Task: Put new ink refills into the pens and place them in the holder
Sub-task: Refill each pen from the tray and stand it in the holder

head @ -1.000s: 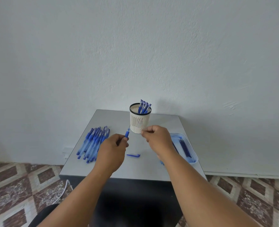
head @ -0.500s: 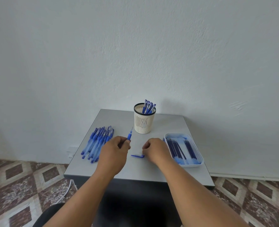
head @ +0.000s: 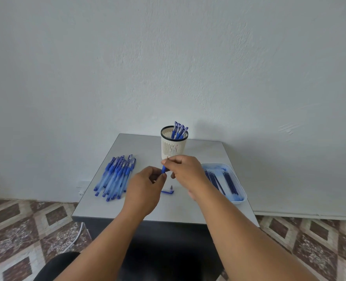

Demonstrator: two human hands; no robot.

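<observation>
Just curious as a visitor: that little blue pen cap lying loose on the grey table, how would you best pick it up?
Pinch the small blue pen cap across its narrow sides, coming straight down from above. It lies flat on the grey table with bare surface around it.

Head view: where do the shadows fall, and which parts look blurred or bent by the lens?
Head view: the holder casts a soft shadow rightward onto the wall, so light comes from the left. The left hand and right hand, both on a pen, look slightly motion-blurred. The table edges splay from wide-angle distortion. No strong glare.
</observation>
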